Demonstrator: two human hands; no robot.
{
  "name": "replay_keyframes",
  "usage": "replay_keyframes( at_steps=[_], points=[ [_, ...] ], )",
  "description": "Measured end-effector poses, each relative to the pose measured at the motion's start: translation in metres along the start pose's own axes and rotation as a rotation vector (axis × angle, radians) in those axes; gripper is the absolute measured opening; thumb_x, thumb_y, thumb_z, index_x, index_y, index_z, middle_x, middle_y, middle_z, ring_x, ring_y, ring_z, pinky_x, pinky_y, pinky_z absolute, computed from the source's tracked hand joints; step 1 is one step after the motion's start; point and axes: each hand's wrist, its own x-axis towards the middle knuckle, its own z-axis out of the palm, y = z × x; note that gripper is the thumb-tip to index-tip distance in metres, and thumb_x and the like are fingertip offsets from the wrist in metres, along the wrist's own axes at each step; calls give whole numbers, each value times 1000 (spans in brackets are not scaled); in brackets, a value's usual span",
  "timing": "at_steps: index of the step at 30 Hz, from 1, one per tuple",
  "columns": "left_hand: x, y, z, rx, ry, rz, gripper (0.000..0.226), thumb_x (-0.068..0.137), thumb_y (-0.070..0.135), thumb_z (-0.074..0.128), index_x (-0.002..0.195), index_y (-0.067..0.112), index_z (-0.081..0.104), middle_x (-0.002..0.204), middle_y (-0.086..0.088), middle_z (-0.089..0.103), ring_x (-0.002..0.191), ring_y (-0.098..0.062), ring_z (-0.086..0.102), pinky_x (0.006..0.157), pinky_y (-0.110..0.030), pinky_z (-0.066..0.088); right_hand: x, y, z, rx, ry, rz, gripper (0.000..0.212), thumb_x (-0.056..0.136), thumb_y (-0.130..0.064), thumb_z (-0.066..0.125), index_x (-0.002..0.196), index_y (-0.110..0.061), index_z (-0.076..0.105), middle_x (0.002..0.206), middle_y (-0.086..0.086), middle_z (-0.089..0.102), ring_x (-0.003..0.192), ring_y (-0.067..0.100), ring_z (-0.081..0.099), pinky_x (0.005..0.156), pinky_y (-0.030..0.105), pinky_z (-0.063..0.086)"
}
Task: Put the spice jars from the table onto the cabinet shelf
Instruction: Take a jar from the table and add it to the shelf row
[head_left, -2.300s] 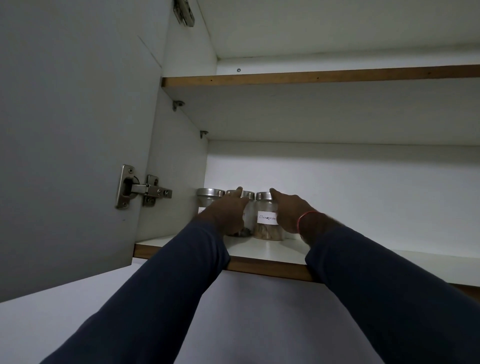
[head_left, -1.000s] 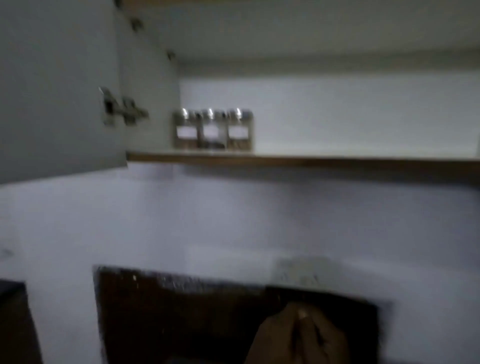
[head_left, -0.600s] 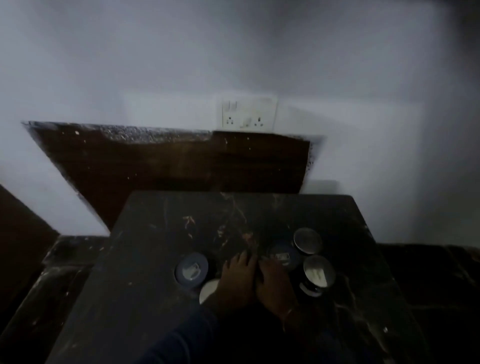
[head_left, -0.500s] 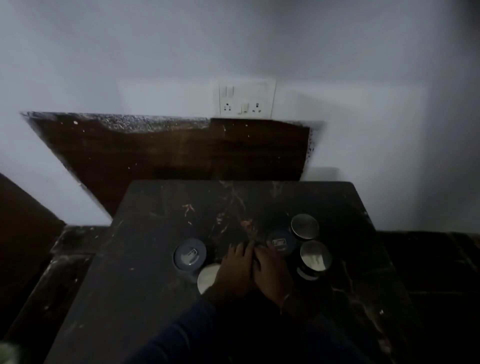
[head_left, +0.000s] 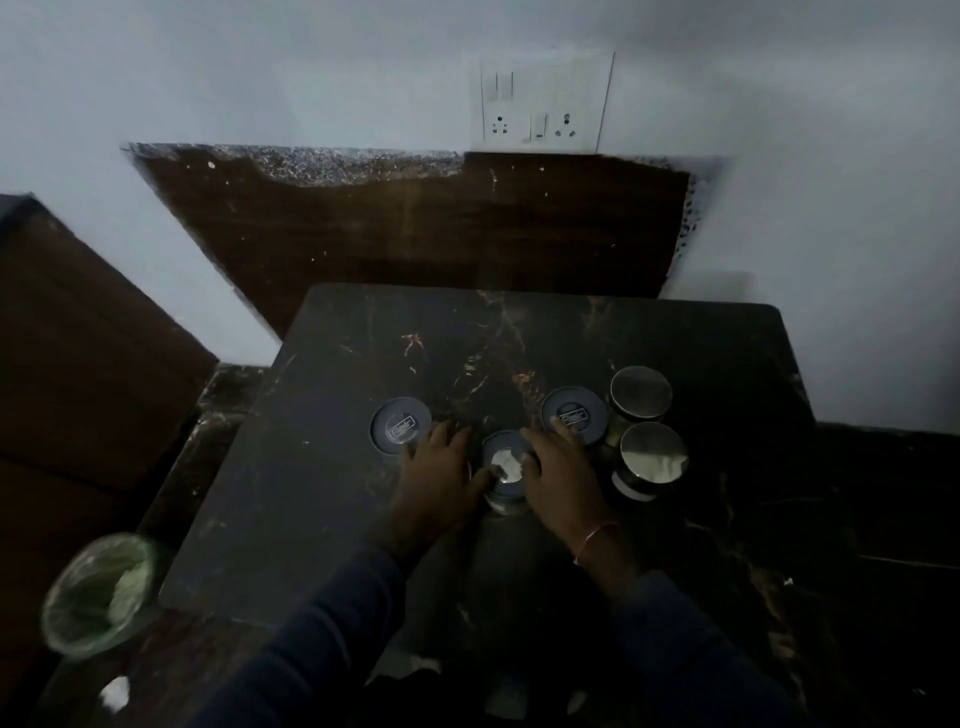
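Both dark-sleeved arms reach forward; the left hand (head_left: 441, 480) and right hand (head_left: 561, 475) (thin red wristband) curl inward, facing each other.

Two dark jar lids carry a small printed brand mark, one (head_left: 401, 427) at ten o'clock from the hands, one (head_left: 573, 415) at one o'clock; both marks are too blurred to read. Nothing else bears writing.
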Motion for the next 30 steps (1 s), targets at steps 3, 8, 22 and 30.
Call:
replay_keyframes(
  at_steps=[3, 8, 22, 30],
  points=[
    [-41, -41, 42, 120, -55, 192, 72, 84, 64, 29, 135, 17, 50, 134, -5, 54, 125, -24, 48, 106, -41, 33, -6, -13, 7, 87, 112, -28, 36, 95, -14, 51, 130, -10, 59, 139, 7, 55, 143, 23, 29, 117, 35, 25],
    [-50, -50, 58, 133, 39, 288, 57, 85, 52, 43, 127, 16, 56, 131, -8, 57, 125, -28, 50, 110, -52, 31, -26, -24, 35, -63, 1, -44, 41, 95, -21, 49, 135, -12, 54, 148, 5, 45, 144, 22, 28, 118, 30, 9],
    [-50, -60, 66, 248, 152, 533, 53, 87, 42, 42, 132, 16, 55, 140, -11, 53, 133, -31, 45, 107, -56, 23, -23, 52, -47, 86, 341, 526, 75, 67, -37, 83, 131, -16, 50, 129, 18, 54, 122, 35, 52, 97, 39, 45],
    [-49, -65, 56, 144, 1, 542, 64, 87, 46, 50, 145, 22, 36, 156, -11, 28, 146, -31, 20, 116, -52, 11, -60, 11, -9, 166, 244, 521, 72, 61, -50, 75, 126, -33, 51, 122, 4, 54, 110, 23, 56, 90, 42, 51]
  ],
)
